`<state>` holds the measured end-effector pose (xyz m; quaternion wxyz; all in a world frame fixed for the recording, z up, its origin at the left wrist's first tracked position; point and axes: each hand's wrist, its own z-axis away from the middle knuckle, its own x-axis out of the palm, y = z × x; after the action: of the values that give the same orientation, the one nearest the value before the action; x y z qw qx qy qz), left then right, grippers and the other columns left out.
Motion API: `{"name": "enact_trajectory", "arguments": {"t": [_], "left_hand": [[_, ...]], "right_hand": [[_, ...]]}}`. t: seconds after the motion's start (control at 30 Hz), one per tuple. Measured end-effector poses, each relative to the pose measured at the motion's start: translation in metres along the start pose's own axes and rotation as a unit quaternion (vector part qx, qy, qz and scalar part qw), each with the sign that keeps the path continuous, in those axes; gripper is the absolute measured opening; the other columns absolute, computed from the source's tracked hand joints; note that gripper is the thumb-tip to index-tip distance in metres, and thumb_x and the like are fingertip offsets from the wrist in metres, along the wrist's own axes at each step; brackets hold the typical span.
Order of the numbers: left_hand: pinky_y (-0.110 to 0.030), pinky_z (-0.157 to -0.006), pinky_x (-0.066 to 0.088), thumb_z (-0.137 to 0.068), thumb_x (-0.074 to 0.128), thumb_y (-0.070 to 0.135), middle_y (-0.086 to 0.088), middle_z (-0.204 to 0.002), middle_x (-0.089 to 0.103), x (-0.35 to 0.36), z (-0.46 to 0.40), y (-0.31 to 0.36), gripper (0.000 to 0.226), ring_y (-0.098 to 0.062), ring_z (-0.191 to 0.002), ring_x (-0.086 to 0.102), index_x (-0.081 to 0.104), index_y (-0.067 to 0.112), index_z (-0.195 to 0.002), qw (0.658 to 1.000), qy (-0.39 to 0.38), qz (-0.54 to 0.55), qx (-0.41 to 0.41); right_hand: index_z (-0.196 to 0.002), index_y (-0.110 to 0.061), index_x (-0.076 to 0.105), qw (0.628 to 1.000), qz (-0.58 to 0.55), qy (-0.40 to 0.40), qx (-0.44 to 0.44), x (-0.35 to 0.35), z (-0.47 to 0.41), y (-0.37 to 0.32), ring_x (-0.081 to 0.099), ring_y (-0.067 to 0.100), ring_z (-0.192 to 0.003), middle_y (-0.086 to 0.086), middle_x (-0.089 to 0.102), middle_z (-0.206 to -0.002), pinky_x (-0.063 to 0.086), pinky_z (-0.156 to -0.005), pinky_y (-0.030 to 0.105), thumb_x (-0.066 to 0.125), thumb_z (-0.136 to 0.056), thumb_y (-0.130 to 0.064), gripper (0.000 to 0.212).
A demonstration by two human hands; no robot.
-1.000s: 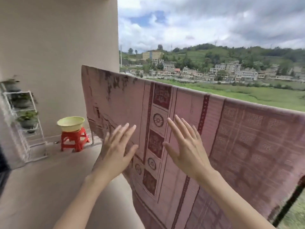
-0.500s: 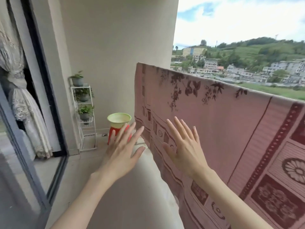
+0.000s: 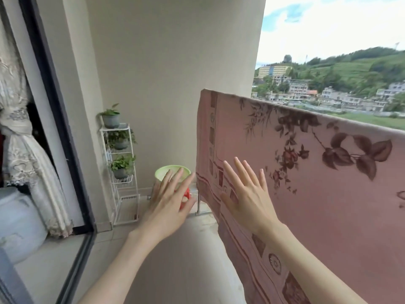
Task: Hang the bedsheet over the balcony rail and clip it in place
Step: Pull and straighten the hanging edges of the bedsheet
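Note:
A pink bedsheet (image 3: pixel 328 194) with dark red flowers and a patterned border hangs over the balcony rail, which it covers completely. Its left edge falls straight down near the end wall. My right hand (image 3: pixel 245 196) is held flat with straight, spread fingers in front of the sheet's lower left part; whether it touches the cloth is unclear. My left hand (image 3: pixel 168 200) is raised with straight fingers left of the sheet's edge, holding nothing. No clips are visible.
A yellow-green basin (image 3: pixel 173 171) sits on a red stool (image 3: pixel 186 197) by the end wall, partly behind my left hand. A white plant rack (image 3: pixel 120 172) holds three potted plants. A dark-framed sliding glass door (image 3: pixel 65 139) with a lace curtain lines the left side.
My view has swung left along the sheet to its left end. Both hands stay raised and flat; the left hand now lies past the sheet's edge, over the basin.

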<state>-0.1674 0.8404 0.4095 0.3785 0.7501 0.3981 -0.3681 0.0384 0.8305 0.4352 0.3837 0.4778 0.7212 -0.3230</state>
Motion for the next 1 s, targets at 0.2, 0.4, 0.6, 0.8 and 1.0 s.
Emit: {"name": "enact_trajectory", "arguments": {"t": [0.2, 0.4, 0.6, 0.8, 1.0], "left_hand": [[-0.036, -0.114, -0.008, -0.094, 0.029, 0.048, 0.008, -0.157, -0.005, 0.002, -0.139, -0.077, 0.057, -0.012, -0.143, -0.013, 0.005, 0.038, -0.145, 0.999, 0.013, -0.02, -0.022], [-0.032, -0.111, -0.011, -0.094, 0.03, 0.047, 0.009, -0.156, -0.005, 0.051, -0.224, -0.17, 0.058, -0.012, -0.142, -0.013, 0.006, 0.036, -0.146, 0.999, 0.007, -0.013, -0.047], [-0.039, -0.117, -0.002, -0.095, 0.03, 0.047, 0.01, -0.156, -0.008, 0.102, -0.34, -0.277, 0.058, -0.009, -0.141, -0.015, 0.002, 0.038, -0.145, 0.998, -0.019, 0.019, -0.048], [-0.037, -0.117, 0.001, -0.095, 0.031, 0.046, 0.007, -0.157, -0.001, 0.125, -0.486, -0.368, 0.058, -0.012, -0.143, -0.008, 0.006, 0.036, -0.145, 0.999, -0.03, 0.03, -0.016], [-0.037, -0.117, 0.001, -0.095, 0.033, 0.043, 0.006, -0.157, 0.003, 0.163, -0.619, -0.398, 0.056, -0.01, -0.143, -0.006, 0.007, 0.038, -0.145, 0.995, -0.021, 0.078, 0.066]], "right_hand": [[-0.148, -0.03, 0.004, 0.999, -0.006, 0.029, -0.018, 0.046, -0.172, 0.029, -0.004, 0.02, -0.145, 0.002, 0.003, -0.158, -0.01, -0.113, 0.046, 0.032, -0.092, -0.052, 0.066], [-0.147, -0.031, 0.002, 0.999, -0.003, 0.009, -0.041, 0.137, -0.286, 0.041, -0.005, 0.021, -0.145, 0.002, 0.003, -0.158, -0.012, -0.113, 0.046, 0.034, -0.093, -0.051, 0.066], [-0.148, -0.031, 0.003, 0.999, 0.033, 0.012, -0.028, 0.223, -0.42, 0.062, -0.003, 0.022, -0.145, 0.003, 0.003, -0.158, -0.011, -0.113, 0.046, 0.037, -0.093, -0.048, 0.067], [-0.148, -0.031, 0.004, 0.997, 0.079, 0.023, 0.013, 0.264, -0.557, 0.091, -0.004, 0.021, -0.145, 0.002, 0.003, -0.158, -0.009, -0.115, 0.048, 0.039, -0.093, -0.048, 0.067], [-0.148, -0.03, 0.006, 0.991, 0.111, 0.049, 0.058, 0.297, -0.655, 0.132, -0.002, 0.022, -0.145, 0.004, 0.006, -0.158, -0.009, -0.114, 0.049, 0.039, -0.092, -0.049, 0.067]]}}
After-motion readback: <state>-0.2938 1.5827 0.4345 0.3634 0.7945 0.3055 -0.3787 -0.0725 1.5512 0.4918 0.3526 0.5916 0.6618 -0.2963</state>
